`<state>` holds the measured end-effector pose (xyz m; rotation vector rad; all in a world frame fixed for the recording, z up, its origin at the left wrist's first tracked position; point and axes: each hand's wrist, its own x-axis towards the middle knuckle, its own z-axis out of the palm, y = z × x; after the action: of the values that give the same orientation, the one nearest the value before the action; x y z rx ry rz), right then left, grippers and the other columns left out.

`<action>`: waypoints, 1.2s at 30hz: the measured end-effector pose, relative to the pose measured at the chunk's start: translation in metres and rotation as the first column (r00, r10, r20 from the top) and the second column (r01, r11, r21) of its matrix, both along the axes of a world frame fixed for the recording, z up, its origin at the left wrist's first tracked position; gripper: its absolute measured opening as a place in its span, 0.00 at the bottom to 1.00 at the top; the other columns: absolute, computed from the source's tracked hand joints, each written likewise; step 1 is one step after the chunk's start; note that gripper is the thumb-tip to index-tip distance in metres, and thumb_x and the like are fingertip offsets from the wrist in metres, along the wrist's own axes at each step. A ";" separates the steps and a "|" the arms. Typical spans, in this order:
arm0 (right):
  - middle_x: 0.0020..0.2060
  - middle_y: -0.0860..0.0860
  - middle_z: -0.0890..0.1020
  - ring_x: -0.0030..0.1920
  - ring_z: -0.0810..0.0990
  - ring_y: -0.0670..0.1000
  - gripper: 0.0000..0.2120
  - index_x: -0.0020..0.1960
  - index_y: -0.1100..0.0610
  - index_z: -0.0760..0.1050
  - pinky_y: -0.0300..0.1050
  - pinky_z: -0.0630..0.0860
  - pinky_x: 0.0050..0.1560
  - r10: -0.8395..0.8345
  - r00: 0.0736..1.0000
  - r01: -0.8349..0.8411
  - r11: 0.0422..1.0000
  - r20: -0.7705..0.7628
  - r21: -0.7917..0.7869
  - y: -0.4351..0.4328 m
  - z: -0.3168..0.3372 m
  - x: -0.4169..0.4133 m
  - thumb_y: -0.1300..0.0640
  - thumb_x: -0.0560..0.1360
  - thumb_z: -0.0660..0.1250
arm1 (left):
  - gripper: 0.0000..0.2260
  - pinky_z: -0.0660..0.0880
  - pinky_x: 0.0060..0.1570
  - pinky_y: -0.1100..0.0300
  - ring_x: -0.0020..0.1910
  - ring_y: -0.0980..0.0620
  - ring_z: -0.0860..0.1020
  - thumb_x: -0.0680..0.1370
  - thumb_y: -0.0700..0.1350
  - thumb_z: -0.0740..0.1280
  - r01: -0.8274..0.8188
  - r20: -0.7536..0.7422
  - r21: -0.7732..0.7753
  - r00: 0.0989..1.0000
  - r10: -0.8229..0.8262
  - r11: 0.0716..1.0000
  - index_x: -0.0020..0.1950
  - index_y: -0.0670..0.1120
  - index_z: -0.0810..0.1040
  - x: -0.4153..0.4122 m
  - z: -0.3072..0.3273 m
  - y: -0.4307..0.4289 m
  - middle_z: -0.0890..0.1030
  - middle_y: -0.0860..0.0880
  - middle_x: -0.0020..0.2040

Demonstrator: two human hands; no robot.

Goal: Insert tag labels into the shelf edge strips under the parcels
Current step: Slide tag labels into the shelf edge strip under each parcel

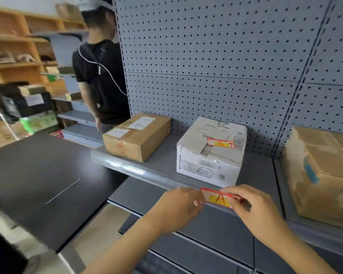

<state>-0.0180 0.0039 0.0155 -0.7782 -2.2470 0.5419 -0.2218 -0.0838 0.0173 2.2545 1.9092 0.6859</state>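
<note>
Grey pegboard back wall [216, 56] rising behind a grey shelf [162, 155], the landmark for all positions given here. On the shelf, from its left end: a brown cardboard parcel [136, 136] with white labels on top; a white wrapped parcel [211, 151] near the middle, carrying a red-and-yellow sticker marked "B" [221, 143]; and a larger brown parcel [321, 175] on the adjoining shelf section to the right. Clear edge strip [127, 167] running along the front lip of the shelf. Dark worktop [38, 175] left of and below the shelf; a person in a black shirt [101, 80] stands beyond its left end. Left hand [178, 208] and right hand [253, 206], each pinching one end of the tag label [218, 198], red-bordered with a yellow field marked "A", held against the edge strip directly below the white wrapped parcel.
</note>
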 end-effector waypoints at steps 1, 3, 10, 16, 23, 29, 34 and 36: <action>0.44 0.39 0.82 0.44 0.80 0.42 0.12 0.49 0.47 0.81 0.37 0.76 0.41 0.008 1.000 -0.008 1.000 -0.005 0.000 -0.004 0.000 -0.018 0.63 0.71 0.71 | 0.07 0.76 0.49 0.57 0.47 0.53 0.78 0.77 0.45 0.63 -0.015 0.002 -0.002 1.000 0.015 1.000 0.53 0.50 0.79 -0.017 -0.001 -0.007 0.81 0.54 0.50; 0.44 0.38 0.82 0.44 0.80 0.41 0.12 0.49 0.47 0.81 0.36 0.76 0.42 0.019 1.000 -0.019 1.000 -0.006 -0.002 -0.010 -0.001 -0.055 0.62 0.71 0.71 | 0.08 0.74 0.49 0.61 0.47 0.54 0.78 0.77 0.45 0.63 -0.039 0.007 0.003 0.999 0.039 0.999 0.53 0.51 0.79 -0.052 -0.003 -0.019 0.81 0.54 0.50; 0.43 0.37 0.82 0.45 0.79 0.39 0.12 0.46 0.45 0.81 0.33 0.75 0.41 -0.064 0.997 0.062 0.997 -0.038 -0.047 -0.040 -0.015 -0.197 0.62 0.71 0.71 | 0.08 0.74 0.49 0.58 0.48 0.53 0.78 0.77 0.46 0.61 -0.064 -0.027 -0.046 0.998 0.063 0.997 0.53 0.51 0.78 -0.201 -0.009 -0.054 0.81 0.54 0.51; 0.41 0.37 0.81 0.43 0.79 0.43 0.11 0.45 0.44 0.80 0.34 0.74 0.39 -0.088 0.996 0.087 0.995 -0.013 -0.048 -0.046 -0.021 -0.271 0.60 0.71 0.71 | 0.08 0.72 0.50 0.67 0.49 0.58 0.77 0.79 0.47 0.63 -0.091 -0.033 -0.047 0.995 0.089 0.995 0.56 0.53 0.78 -0.289 -0.005 -0.051 0.80 0.57 0.53; 0.41 0.37 0.81 0.41 0.80 0.44 0.08 0.46 0.44 0.79 0.45 0.78 0.37 -0.104 0.994 0.104 0.994 0.014 -0.036 -0.014 -0.025 -0.309 0.57 0.72 0.69 | 0.11 0.72 0.53 0.60 0.55 0.51 0.76 0.79 0.44 0.63 -0.100 -0.072 0.047 0.992 0.103 0.994 0.61 0.50 0.77 -0.327 -0.018 -0.005 0.78 0.52 0.59; 0.40 0.37 0.80 0.40 0.79 0.44 0.08 0.46 0.42 0.78 0.46 0.78 0.37 -0.119 0.991 0.122 0.992 0.067 -0.045 -0.002 -0.031 -0.330 0.56 0.73 0.68 | 0.12 0.75 0.51 0.52 0.51 0.46 0.78 0.75 0.38 0.65 -0.065 -0.192 0.068 0.978 0.077 0.996 0.57 0.46 0.79 -0.353 -0.036 0.012 0.80 0.48 0.54; 0.41 0.35 0.80 0.39 0.79 0.42 0.06 0.47 0.42 0.78 0.43 0.78 0.36 -0.154 0.983 0.159 0.987 0.097 -0.041 -0.007 -0.031 -0.348 0.52 0.73 0.67 | 0.15 0.76 0.39 0.55 0.41 0.46 0.79 0.68 0.33 0.69 0.007 -0.192 0.049 0.981 0.003 0.999 0.51 0.48 0.80 -0.370 -0.046 0.015 0.81 0.48 0.48; 0.41 0.35 0.80 0.39 0.78 0.42 0.06 0.47 0.42 0.78 0.42 0.78 0.36 -0.181 0.979 0.186 0.981 0.096 -0.051 -0.010 -0.029 -0.353 0.53 0.73 0.67 | 0.15 0.76 0.38 0.55 0.40 0.47 0.78 0.67 0.34 0.70 0.014 -0.193 0.046 0.981 -0.005 0.999 0.50 0.48 0.80 -0.373 -0.048 0.018 0.80 0.49 0.47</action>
<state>-0.3709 -0.0058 -0.0135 -1.0487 -2.2200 0.4957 -0.5945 -0.0662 -0.0311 2.4388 1.9829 0.5336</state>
